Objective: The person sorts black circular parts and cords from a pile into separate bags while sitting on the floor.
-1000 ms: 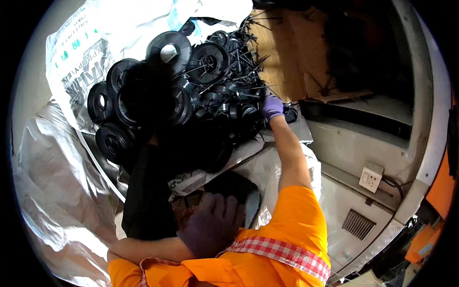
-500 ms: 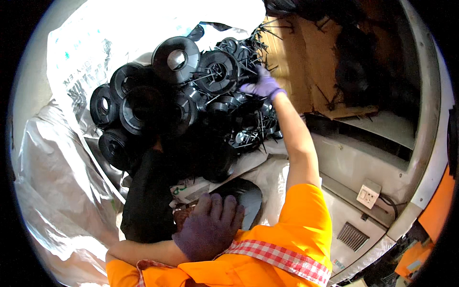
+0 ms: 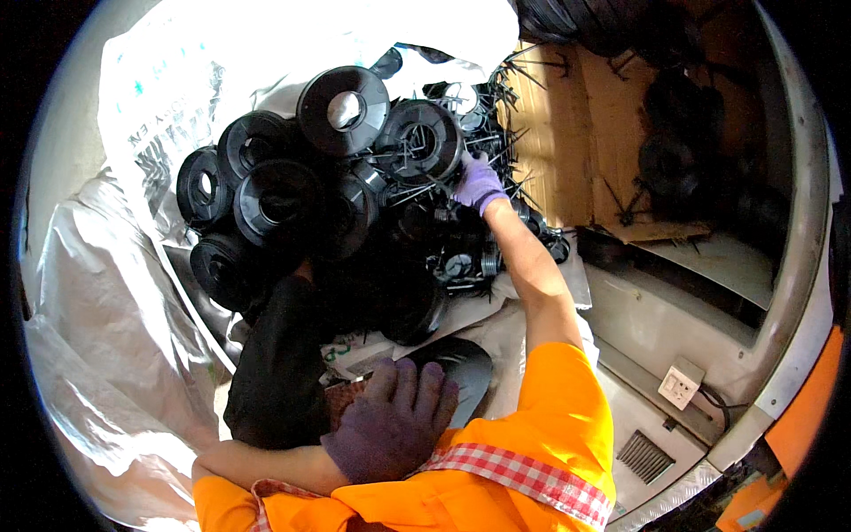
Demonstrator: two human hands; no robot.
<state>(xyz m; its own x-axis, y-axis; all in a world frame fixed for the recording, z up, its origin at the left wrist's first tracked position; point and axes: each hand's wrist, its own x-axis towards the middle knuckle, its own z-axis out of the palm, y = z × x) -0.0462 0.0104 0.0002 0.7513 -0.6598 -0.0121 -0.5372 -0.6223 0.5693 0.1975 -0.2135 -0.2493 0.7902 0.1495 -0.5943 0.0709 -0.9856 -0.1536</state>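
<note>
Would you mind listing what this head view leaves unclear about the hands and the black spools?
- Right hand: fingertips hidden among black spools, so its grip is unclear.
- Left hand: palm covers whatever lies beneath.
- Lower spools: lost in dark shadow.
- Cardboard box: top cut off by the fisheye rim.

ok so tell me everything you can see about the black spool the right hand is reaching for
The black spool is a round, plastic-looking reel with a wide flat flange and an open hub in the middle. It sits tilted near the top of a heap of similar black spools, its face turned up toward the camera. Thin black spiky pieces lie across and beside it. The right hand, in a purple glove, touches its lower right rim with its fingers. White plastic sheeting lies behind the heap.
</note>
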